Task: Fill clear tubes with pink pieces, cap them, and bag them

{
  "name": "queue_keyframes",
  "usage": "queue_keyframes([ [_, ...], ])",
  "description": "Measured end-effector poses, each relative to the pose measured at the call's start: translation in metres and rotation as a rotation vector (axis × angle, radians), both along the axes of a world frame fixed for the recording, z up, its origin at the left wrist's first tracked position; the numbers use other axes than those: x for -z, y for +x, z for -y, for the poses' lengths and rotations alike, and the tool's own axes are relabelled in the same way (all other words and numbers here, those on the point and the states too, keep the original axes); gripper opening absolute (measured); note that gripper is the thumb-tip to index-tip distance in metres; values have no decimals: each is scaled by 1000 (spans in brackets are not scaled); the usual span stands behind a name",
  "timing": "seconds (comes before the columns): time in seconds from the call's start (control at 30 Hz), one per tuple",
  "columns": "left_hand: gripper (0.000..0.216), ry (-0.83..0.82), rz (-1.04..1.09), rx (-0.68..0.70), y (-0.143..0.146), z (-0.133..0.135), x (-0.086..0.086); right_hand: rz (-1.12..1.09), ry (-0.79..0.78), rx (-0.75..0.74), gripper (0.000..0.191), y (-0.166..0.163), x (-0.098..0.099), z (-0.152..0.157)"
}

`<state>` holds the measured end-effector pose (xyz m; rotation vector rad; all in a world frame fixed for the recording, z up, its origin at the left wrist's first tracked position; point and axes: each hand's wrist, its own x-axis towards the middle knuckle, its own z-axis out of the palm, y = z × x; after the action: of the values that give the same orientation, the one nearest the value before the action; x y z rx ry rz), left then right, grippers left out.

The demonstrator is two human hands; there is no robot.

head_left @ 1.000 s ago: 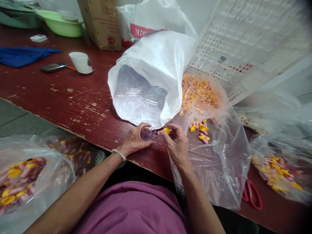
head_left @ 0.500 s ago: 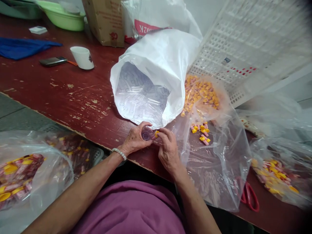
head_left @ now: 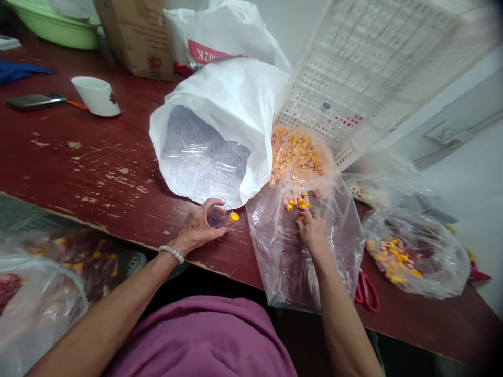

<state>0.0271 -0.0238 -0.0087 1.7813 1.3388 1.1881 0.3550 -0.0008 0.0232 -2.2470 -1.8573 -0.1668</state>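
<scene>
My left hand [head_left: 200,225] is closed around several clear plastic tubes [head_left: 215,217], held just in front of the mouth of a white bag. From one of them a yellow cap [head_left: 234,217] sticks out to the right. Inside the white bag [head_left: 255,89] lie many more clear tubes [head_left: 196,162]. Over on the clear plastic bag, my right hand [head_left: 314,233] has its thumb and fingertips round a small pink piece with a yellow cap [head_left: 302,218], mostly hidden by the fingers. Several like pieces [head_left: 296,202] lie just beyond, before a big heap of them [head_left: 296,152].
A white perforated crate [head_left: 314,89] leans behind the heap. Red-handled scissors [head_left: 367,293] and a bag of capped pieces [head_left: 401,259] are at right. A white cup [head_left: 96,97] and phone [head_left: 37,101] stand left. Filled bags [head_left: 43,314] sit below the table edge.
My right hand has left the tubes and moved right to the loose yellow-capped pieces. My left hand still holds the tubes, with a yellow cap now exposed. The view has swung right.
</scene>
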Motion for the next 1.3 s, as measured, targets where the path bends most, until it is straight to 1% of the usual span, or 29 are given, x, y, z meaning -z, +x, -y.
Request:
queue_keyframes([
  [0.03, 55, 4, 5, -1, 0, 0, 0, -10, -25, -2, 26, 7, 5, -2],
  [0.07, 55, 8, 10, 0, 0, 0, 1, -43, -11, -6, 26, 10, 9, -4],
  [0.1, 55, 11, 16, 3, 0, 0, 2, -86, 27, -9, 26, 10, 9, -3],
  [0.17, 56, 6, 28, 10, 0, 0, 4, -164, 127, -8, 26, 1, 1, -1],
  [0.23, 57, -5, 37, 15, 0, 0, 5, -287, 258, -47, 28, -22, -13, 5],
  [0.27, 57, -7, 41, 16, 1, 0, 6, -387, 320, -102, 28, -39, -20, 9],
  [0.3, 57, -5, 45, 13, 1, 0, 6, -524, 391, -183, 27, -57, -26, 12],
  [0.33, 57, -1, 46, 10, 1, 0, 5, -674, 422, -291, 24, -77, -30, 15],
  [0.37, 56, 5, 45, 6, 2, 0, 5, -794, 419, -397, 21, -98, -31, 18],
  [0.43, 53, 12, 37, -5, 2, 1, 3, -906, 366, -527, 17, -134, -28, 20],
  [0.5, 51, 7, 22, -4, 2, 1, 0, -918, 298, -567, 15, -158, -18, 20],
  [0.57, 51, 3, 7, 4, 2, 2, -1, -840, 246, -591, 14, -169, -9, 19],
  [0.63, 53, 1, -12, 11, 1, 1, -1, -733, 241, -635, 15, -169, -5, 18],
  [0.7, 54, 1, -21, 5, 0, 1, 0, -698, 303, -646, 18, -163, -7, 17],
  [0.77, 54, -4, -17, 2, 1, 0, 1, -724, 399, -596, 24, -158, -10, 16],
  [0.83, 53, -3, -16, -4, 1, 0, 2, -701, 423, -578, 28, -157, -9, 15],
  [0.87, 53, -2, -22, -6, 1, 0, 1, -666, 391, -604, 28, -158, -7, 15],
  [0.93, 51, 4, -34, -18, 0, 1, -1, -578, 270, -679, 27, -163, -2, 16],
  [1.0, 51, 10, -43, -27, -1, 1, -3, -503, 165, -720, 27, -168, -1, 19],
  [1.07, 52, 14, -52, -30, -1, 1, -4, -489, 142, -739, 27, -168, -8, 22],
  [1.1, 52, 16, -56, -32, -1, 1, -4, -510, 175, -737, 28, -164, -14, 22],
  [1.17, 53, 10, -49, -28, -1, 0, -2, -573, 320, -666, 31, -146, -24, 19],
  [1.2, 54, 6, -39, -26, -1, 0, -2, -575, 402, -577, 32, -131, -28, 16],
  [1.23, 54, 0, -29, -22, 0, -1, -1, -543, 466, -446, 32, -112, -29, 11],
  [1.27, 55, -5, -19, -15, 0, -1, 0, -474, 497, -314, 32, -91, -27, 6],
  [1.3, 55, -8, -13, -11, 0, -1, 0, -371, 458, -160, 30, -68, -22, 1],
])
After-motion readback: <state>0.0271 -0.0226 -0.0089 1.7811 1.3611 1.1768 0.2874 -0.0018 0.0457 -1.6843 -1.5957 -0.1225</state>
